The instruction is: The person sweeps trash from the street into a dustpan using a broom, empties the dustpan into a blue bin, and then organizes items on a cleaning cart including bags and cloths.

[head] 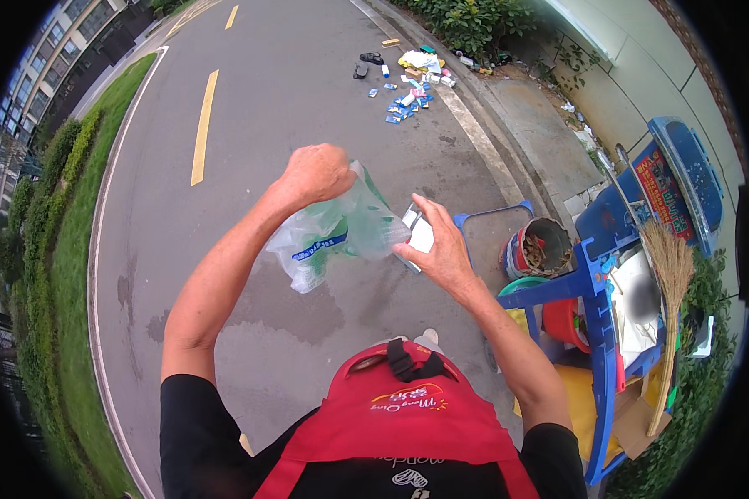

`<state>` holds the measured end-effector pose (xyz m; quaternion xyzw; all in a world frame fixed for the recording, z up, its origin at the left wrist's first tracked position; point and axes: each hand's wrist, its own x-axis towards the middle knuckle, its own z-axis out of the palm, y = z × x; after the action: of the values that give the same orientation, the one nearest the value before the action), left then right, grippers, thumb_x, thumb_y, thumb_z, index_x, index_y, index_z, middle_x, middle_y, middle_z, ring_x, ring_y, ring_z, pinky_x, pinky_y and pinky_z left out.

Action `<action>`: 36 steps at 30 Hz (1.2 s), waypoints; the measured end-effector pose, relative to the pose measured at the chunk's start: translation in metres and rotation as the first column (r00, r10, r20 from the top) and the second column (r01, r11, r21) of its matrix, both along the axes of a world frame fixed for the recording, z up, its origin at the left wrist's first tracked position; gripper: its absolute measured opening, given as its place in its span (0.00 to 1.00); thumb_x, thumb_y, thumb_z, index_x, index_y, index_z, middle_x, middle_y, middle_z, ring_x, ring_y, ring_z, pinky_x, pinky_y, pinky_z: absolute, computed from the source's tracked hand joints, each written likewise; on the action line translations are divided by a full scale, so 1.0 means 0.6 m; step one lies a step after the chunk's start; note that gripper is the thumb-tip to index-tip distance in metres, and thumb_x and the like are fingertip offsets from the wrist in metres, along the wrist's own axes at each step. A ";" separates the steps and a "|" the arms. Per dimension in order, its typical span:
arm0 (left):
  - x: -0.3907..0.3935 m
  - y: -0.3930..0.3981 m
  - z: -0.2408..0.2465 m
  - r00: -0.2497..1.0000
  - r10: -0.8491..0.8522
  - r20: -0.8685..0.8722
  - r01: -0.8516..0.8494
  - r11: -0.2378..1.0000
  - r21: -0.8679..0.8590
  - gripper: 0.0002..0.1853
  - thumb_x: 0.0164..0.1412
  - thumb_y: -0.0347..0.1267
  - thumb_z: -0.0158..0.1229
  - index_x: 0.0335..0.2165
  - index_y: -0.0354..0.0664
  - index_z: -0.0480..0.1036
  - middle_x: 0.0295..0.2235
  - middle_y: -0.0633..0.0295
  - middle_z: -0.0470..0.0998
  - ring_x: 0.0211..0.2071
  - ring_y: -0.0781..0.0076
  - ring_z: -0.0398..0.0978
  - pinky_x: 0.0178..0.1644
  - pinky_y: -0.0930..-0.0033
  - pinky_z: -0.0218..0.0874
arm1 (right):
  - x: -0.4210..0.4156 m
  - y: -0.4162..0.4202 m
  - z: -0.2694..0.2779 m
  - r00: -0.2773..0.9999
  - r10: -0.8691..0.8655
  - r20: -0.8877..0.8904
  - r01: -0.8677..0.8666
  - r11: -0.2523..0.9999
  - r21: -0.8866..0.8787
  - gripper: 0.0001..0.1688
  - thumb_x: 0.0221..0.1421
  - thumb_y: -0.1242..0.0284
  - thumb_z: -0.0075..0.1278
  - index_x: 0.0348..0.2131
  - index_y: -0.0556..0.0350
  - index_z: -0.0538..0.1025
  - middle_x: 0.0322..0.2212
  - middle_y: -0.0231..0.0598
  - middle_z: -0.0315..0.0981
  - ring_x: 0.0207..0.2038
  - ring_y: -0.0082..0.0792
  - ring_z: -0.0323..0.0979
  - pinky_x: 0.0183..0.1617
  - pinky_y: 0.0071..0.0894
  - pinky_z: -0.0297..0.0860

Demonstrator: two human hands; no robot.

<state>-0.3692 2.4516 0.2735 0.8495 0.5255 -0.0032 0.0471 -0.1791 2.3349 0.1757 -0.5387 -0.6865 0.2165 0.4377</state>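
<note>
My left hand (321, 171) is closed around the gathered top of a thin, translucent plastic bag (374, 231) with green print and a blue printed strip. The bag hangs crumpled over the asphalt, its contents not discernible. At its right side is my right hand (437, 246), thumb and forefinger spread, with the thumb at the bag's edge. Between them shows a flat white object (421, 236) with dark and grey edges, partly covered by hand and bag. Whether the right hand grips this object or the bag cannot be told.
A blue-framed cart (590, 374) stands at right with a straw broom (666, 274), a red bucket (562, 324) and cardboard. Beyond are a bucket of dry leaves (543, 246) and a blue wheeled bin (630, 193). Small blue packets (406, 112) and sandals (365, 64) lie near the kerb.
</note>
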 end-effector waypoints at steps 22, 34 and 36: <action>-0.039 -0.092 -0.207 -0.277 0.911 0.307 0.329 0.390 -0.860 0.24 0.55 0.49 0.46 0.35 0.39 0.70 0.28 0.61 0.74 0.30 0.73 0.72 0.37 0.66 0.64 | -0.007 -0.050 -0.092 0.852 0.512 -0.108 -0.517 0.856 -0.012 0.08 0.50 0.71 0.44 0.29 0.58 0.70 0.49 0.42 0.59 0.48 0.41 0.60 0.50 0.32 0.57; 0.011 -0.129 -0.300 0.412 0.545 0.730 0.090 0.773 -0.628 0.11 0.55 0.36 0.47 0.25 0.42 0.71 0.21 0.71 0.70 0.23 0.83 0.63 0.28 0.78 0.54 | 0.044 -0.052 -0.043 0.958 0.277 -0.070 -0.284 0.949 -0.137 0.17 0.43 0.78 0.50 0.37 0.54 0.68 0.41 0.43 0.65 0.29 0.43 0.71 0.34 0.34 0.68; 0.030 -0.138 -0.271 0.402 0.514 0.758 0.116 0.792 -0.599 0.11 0.55 0.35 0.46 0.24 0.41 0.70 0.21 0.72 0.69 0.22 0.83 0.62 0.27 0.79 0.54 | 0.018 -0.027 -0.011 0.924 0.381 -0.025 -0.381 0.916 -0.124 0.14 0.44 0.77 0.50 0.35 0.55 0.68 0.36 0.44 0.68 0.27 0.45 0.70 0.31 0.37 0.67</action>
<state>-0.3512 2.3686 0.1107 0.5862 0.4933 0.2998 0.5684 -0.1680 2.3189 0.1694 -0.4213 -0.7629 0.3408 0.3526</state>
